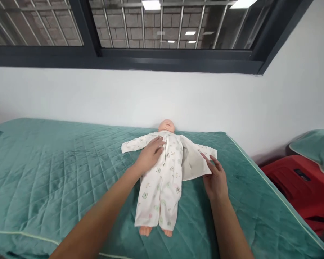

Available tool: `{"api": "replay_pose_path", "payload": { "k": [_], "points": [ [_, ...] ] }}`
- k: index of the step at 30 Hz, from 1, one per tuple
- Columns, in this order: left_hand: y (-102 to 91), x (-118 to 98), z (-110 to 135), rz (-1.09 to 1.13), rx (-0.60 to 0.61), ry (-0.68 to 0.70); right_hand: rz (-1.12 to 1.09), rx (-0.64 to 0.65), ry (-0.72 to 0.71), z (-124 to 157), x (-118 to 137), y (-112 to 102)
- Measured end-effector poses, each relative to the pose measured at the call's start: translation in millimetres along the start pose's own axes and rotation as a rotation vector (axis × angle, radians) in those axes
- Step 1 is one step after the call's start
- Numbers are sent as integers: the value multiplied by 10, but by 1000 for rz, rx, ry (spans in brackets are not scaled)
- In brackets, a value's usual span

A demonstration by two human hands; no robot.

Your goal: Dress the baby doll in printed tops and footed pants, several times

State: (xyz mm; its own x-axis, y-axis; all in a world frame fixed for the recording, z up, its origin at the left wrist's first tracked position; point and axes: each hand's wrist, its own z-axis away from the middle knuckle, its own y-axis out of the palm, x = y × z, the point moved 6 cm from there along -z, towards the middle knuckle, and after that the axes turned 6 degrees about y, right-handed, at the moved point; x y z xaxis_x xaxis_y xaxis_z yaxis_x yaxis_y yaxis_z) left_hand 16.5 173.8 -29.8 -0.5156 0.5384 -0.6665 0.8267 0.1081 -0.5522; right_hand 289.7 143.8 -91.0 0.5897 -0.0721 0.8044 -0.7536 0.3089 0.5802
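Note:
A baby doll lies on its back on a green quilted bed, head toward the wall. It wears a white printed romper. The romper's right flap is folded open to the side. My left hand rests flat on the doll's chest with fingers stretched out. My right hand touches the lower edge of the open flap, fingers extended and apart. The doll's bare feet stick out at the bottom.
A white wall and a dark-framed barred window stand behind the bed. A red object partly covered by green cloth sits to the right of the bed's edge.

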Motion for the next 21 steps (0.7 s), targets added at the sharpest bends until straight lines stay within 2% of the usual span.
{"api": "replay_pose_path", "payload": {
  "k": [1, 3, 6, 7, 8, 9, 11, 13, 15, 16, 18, 21],
  "points": [
    [8, -24, -40, 26, 24, 14, 27, 48, -75, 34, 75, 136],
    [-24, -18, -122, 91, 7, 10, 239, 251, -179, 144, 173, 504],
    [-136, 110, -255, 41, -138, -32, 801, 662, -275, 368, 135, 1048],
    [-173, 180, -293, -30, -199, -69, 927, 734, -305, 401, 117, 1146],
    [-204, 256, -324, -108, -258, -119, 988, 750, -324, 390, 116, 1199],
    [-225, 332, -350, -175, -307, -177, 980, 709, -330, 330, 135, 1209],
    [-221, 460, -405, -234, -347, -281, 850, 483, -312, 96, 190, 1082],
    [-167, 532, -478, -172, -316, -336, 744, 199, -279, -181, 180, 803],
    [-88, 538, -562, -8, -254, -328, 755, -3, -234, -415, 80, 497],
    [-51, 520, -597, 90, -229, -305, 793, -42, -193, -510, 1, 372],
    [6, 463, -631, 240, -197, -239, 858, -25, -113, -640, -163, 218],
    [8, 399, -584, 184, -246, -155, 893, 27, -70, -669, -300, 214]
  ]
}}
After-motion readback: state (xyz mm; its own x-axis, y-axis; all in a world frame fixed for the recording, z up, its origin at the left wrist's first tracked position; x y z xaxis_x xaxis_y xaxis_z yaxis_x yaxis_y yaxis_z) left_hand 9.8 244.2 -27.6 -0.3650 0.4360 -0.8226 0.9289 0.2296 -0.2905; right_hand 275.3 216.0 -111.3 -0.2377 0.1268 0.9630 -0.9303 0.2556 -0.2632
